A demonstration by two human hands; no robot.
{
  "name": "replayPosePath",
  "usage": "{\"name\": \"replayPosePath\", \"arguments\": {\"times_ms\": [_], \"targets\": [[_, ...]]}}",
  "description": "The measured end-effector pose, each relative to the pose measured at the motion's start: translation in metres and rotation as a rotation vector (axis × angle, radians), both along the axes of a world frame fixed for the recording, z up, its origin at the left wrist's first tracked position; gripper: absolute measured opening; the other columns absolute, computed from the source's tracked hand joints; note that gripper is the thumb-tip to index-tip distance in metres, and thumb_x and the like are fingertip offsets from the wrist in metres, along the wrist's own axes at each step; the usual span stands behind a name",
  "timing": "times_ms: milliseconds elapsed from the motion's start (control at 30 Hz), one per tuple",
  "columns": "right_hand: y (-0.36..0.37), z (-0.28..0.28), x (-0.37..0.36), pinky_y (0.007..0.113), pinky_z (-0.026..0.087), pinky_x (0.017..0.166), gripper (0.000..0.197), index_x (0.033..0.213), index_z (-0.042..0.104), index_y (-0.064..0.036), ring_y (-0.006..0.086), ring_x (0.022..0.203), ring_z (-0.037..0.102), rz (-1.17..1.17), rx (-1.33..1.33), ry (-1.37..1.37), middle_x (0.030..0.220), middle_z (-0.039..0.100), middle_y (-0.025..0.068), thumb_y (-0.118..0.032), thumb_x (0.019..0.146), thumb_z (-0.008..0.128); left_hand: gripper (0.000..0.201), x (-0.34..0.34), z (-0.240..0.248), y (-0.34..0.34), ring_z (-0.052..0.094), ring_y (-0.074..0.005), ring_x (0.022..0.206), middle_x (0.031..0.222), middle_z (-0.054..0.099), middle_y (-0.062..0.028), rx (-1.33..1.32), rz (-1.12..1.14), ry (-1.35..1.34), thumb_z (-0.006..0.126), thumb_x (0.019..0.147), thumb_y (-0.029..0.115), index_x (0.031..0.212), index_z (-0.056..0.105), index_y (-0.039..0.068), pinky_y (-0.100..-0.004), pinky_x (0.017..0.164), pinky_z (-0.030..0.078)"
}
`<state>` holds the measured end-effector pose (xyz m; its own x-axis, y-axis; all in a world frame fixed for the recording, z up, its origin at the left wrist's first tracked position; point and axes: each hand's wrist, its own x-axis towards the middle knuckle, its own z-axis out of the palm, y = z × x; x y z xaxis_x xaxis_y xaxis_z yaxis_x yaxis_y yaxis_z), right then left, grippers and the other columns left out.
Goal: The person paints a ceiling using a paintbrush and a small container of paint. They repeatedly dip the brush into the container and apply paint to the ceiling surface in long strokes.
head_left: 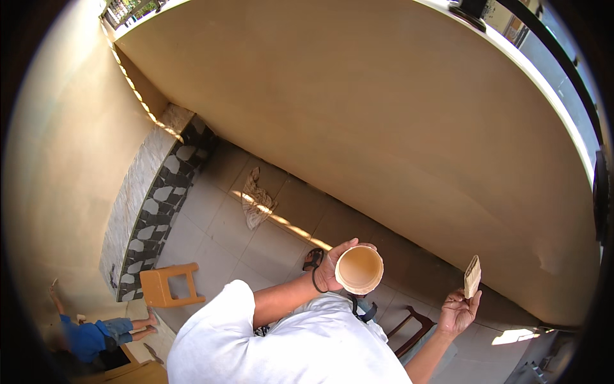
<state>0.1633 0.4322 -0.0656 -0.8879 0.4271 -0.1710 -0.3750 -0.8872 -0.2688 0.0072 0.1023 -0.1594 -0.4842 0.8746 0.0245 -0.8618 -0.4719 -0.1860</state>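
In front of my white-shirted chest, my left hand (328,267) is closed around the side of a round tub (359,269). Its rim is pale and its inside is beige; whether that is a filling or the bare bottom I cannot tell. A dark band circles that wrist. Off to the right, my right hand (458,312) pinches the lower end of a flat, light-tan pad (472,276) with a ridged face, held upright near the wall. Its exact kind does not show. The two hands are well apart, and the pad does not appear to touch the wall.
A broad beige wall (358,128) rises ahead, with a dark railing (563,45) above it. On the tiled floor lies a crumpled cloth (257,200). An orange stool (169,286) stands left, by a stone-patterned ledge (150,211). Another person (96,336) in blue is at lower left.
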Motion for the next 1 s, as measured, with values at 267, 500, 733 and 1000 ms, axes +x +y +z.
{"name": "replayPosePath", "arguments": {"times_ms": [267,500,733,1000], "targets": [[-0.114,0.009,-0.041,0.035,0.053,0.076,0.041,0.136,0.064,0.0008,0.025,0.093,0.067,0.055,-0.147,-0.068,0.121,0.074,0.0179,-0.029,0.11,0.055,0.049,-0.034,-0.01,-0.086,0.07,-0.0408,0.118,0.129,0.068,-0.0234,-0.21,0.053,0.041,0.052,0.108,0.045,0.134,0.064,0.004,-0.0529,0.097,0.061],[-0.131,0.016,-0.022,0.033,0.053,0.071,0.038,0.132,0.063,0.0025,0.0236,0.091,0.068,0.017,-0.096,-0.073,0.125,0.072,0.0193,-0.027,0.11,0.055,0.055,-0.015,-0.027,-0.112,0.067,-0.0404,0.121,0.129,0.067,-0.0236,-0.233,0.145,0.016,0.049,0.108,0.05,0.134,0.063,0.004,-0.0505,0.097,0.061],[-0.15,0.011,0.026,0.034,0.052,0.072,0.034,0.122,0.07,0.0003,0.0247,0.093,0.069,-0.098,-0.114,-0.062,0.117,0.075,0.0179,-0.03,0.11,0.058,0.063,0.037,-0.017,-0.126,0.054,-0.0434,0.14,0.147,0.055,-0.0245,0.004,0.114,0.11,0.064,0.102,0.048,0.148,0.048,0.007,-0.0607,0.104,0.057],[-0.176,-0.006,0.1,0.035,0.05,0.072,0.027,0.108,0.074,-0.0046,0.0214,0.101,0.07,-0.323,-0.07,-0.184,0.109,0.077,0.008,-0.03,0.106,0.064,0.072,0.08,0.0,-0.132,0.057,-0.0397,0.138,0.147,0.055,-0.0222,-0.132,-0.119,0.057,0.072,0.096,0.049,0.149,0.049,0.007,-0.0552,0.103,0.058]]}}
